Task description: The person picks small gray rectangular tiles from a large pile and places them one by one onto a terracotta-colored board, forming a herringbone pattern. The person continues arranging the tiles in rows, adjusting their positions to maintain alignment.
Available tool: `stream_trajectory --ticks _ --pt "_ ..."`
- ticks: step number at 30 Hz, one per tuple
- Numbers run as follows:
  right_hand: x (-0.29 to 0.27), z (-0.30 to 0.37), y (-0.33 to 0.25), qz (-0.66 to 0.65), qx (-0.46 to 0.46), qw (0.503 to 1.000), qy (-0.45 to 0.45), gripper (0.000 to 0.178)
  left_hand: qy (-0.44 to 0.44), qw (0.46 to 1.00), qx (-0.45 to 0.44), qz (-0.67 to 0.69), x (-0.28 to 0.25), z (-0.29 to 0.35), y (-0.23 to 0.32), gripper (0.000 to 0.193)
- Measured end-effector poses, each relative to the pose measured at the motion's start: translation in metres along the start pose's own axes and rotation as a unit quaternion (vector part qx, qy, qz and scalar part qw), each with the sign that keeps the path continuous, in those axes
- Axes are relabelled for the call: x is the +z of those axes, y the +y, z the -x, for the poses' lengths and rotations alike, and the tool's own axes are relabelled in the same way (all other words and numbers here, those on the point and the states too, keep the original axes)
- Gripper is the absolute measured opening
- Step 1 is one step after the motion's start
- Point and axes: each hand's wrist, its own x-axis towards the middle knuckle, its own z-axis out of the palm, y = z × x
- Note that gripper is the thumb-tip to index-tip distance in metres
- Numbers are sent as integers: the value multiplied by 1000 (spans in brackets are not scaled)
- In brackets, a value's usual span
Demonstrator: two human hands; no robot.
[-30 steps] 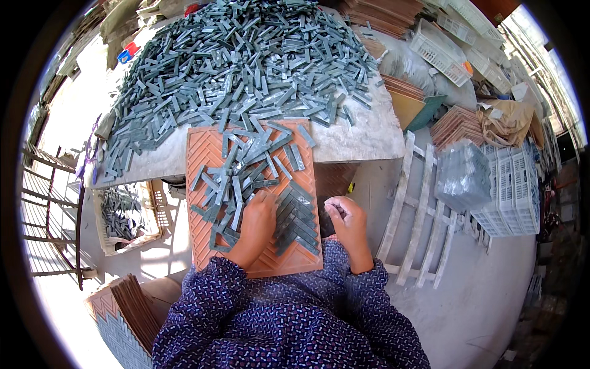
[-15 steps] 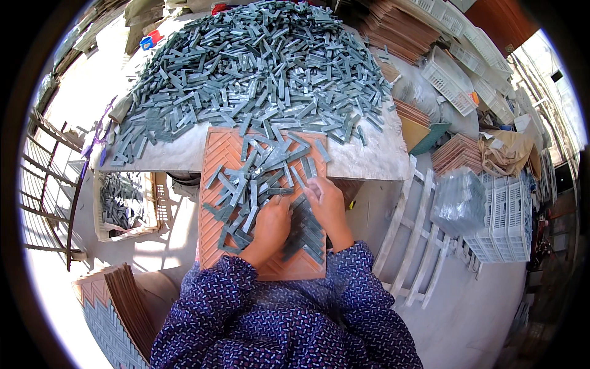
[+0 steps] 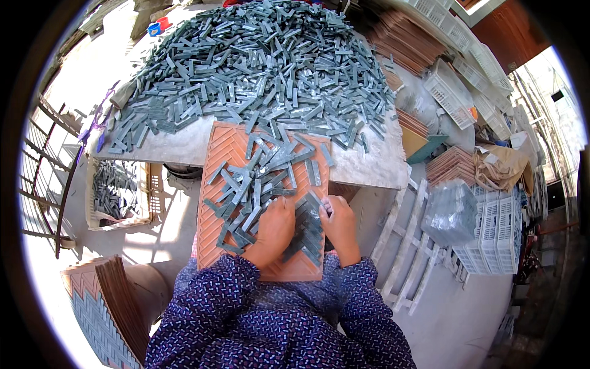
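An orange tray [image 3: 228,142] with herringbone grooves lies in front of me, its far part on the table's edge. Loose grey-green stone strips [image 3: 270,161] are heaped over its middle and left. Along its near right side, strips [image 3: 311,238] lie flat in a zigzag pattern. My right hand [image 3: 339,226] is closed in a pinch at the tray's right edge, on the end of a stone strip [image 3: 314,199] slanting over the pattern. My left hand [image 3: 276,226] is closed beside the loose strips, fingers curled down; whatever they hold is hidden.
A large pile of stone strips [image 3: 264,67] covers the pale table [image 3: 378,163]. Below left stands a white crate [image 3: 150,197] of strips. On the right are a wooden pallet [image 3: 402,255], stacked crates [image 3: 501,230] and a wrapped bundle [image 3: 450,212]. Stacked patterned panels [image 3: 101,304] stand at lower left.
My right hand has moved nearer to me and slightly right, its fingers now drawn together in a pinch. My left hand has shifted slightly right. The view has turned a little.
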Motion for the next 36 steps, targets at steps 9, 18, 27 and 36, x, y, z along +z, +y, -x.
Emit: stream_trajectory --ticks 9,18,27,36 --pt "1 6 -6 -22 -6 1000 20 19 4 1000 -3 6 -6 0 3 8" --pt "-2 2 0 -68 32 997 -9 16 75 990 92 -71 -45 -26 -1 17" --pt "-3 -5 8 -18 -48 998 -32 16 39 985 114 -122 -43 -31 -16 12" --pt "1 -3 11 -63 -30 998 -9 18 62 986 123 -91 -47 -27 -13 8"
